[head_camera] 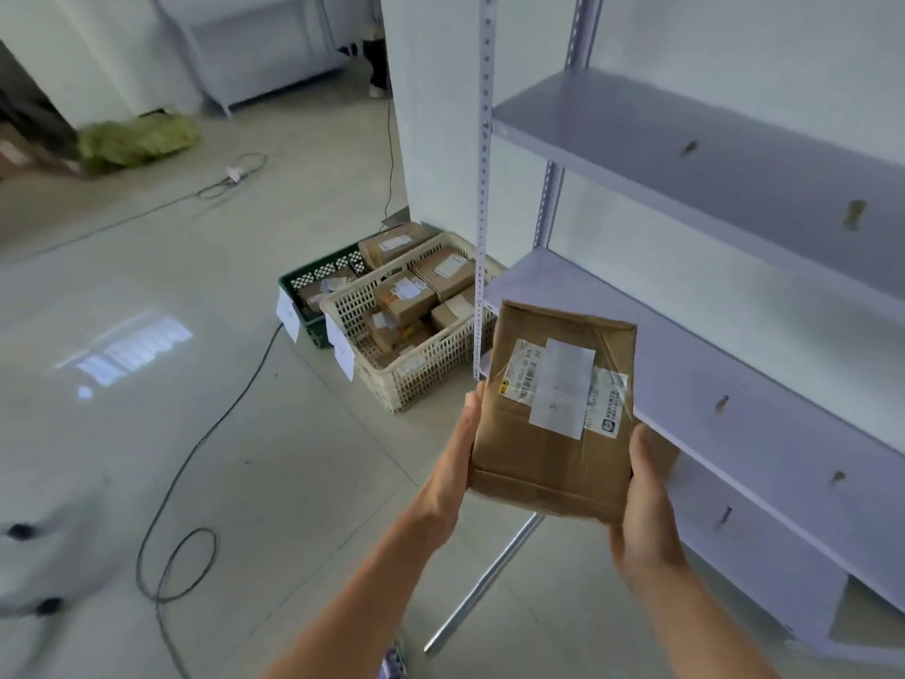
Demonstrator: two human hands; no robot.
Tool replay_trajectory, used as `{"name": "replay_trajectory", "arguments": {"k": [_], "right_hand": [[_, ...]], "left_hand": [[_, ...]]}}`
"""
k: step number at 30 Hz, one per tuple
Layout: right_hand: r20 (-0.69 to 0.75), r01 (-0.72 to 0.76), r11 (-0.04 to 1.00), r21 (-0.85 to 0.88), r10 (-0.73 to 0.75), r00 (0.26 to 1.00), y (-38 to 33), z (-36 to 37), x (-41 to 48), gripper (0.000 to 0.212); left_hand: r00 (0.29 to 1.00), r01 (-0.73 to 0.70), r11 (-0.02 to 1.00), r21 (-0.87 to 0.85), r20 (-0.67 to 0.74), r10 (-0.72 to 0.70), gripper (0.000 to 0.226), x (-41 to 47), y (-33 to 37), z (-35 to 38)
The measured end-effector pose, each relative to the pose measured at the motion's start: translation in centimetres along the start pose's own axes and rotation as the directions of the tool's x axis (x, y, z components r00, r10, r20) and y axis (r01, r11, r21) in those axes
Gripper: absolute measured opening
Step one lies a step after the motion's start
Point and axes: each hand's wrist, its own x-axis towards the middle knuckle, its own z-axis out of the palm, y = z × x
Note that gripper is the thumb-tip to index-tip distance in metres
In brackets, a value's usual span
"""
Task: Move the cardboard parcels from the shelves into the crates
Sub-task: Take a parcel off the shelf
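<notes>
With the parcel (534, 453) off the shelf (710, 384) and in the air just out from its front edge, by the left corner post (484, 188), you're at the carry step.

Left grip (458, 463) holds the parcel's left side, right grip (646, 512) its lower right corner. Thumbs lie along the sides; fingers are hidden underneath.

Next, likely: turn left and lower it into the cream crate (421, 379) or the green crate (318, 276) on the floor (294, 458). Both hold parcels, so pick a gap.

Parcel: flat brown cardboard, creased and taped, with a white printed label and a blank slip over it.
</notes>
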Motion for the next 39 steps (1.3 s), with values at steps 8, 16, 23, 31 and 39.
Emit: {"name": "replay_trajectory", "arguments": {"k": [8, 16, 23, 31, 39], "right_hand": [[0.013, -0.019, 1.000, -0.007, 0.019, 1.000, -0.2, 17.4, 3.8, 0.060], [0.011, -0.106, 0.993, -0.052, 0.107, 0.994, 0.9, 29.8, 9.5, 0.065], [0.016, -0.143, 0.989, -0.030, 0.144, 0.989, 2.8, 38.6, 19.7, 0.077], [-0.056, -0.133, 0.990, -0.042, 0.131, 0.990, 5.0, 49.6, 33.9, 0.052], [-0.028, -0.233, 0.971, -0.059, 0.232, 0.972, 7.4, 58.7, 44.9, 0.062]], "left_hand": [[1.000, -0.009, 1.000, -0.012, -0.021, 0.009, 0.084, 1.1, 5.7, -16.7], [0.994, 0.055, 0.998, -0.027, -0.095, -0.058, 0.090, 4.2, 8.1, -29.4], [0.980, 0.127, 0.992, -0.028, -0.150, -0.129, 0.074, 11.5, 9.6, -39.5], [0.940, 0.274, 0.961, -0.023, -0.207, -0.273, 0.094, 23.6, 12.7, -52.4], [0.922, 0.331, 0.943, -0.019, -0.207, -0.328, 0.077, 33.6, 14.6, -63.8]]}}
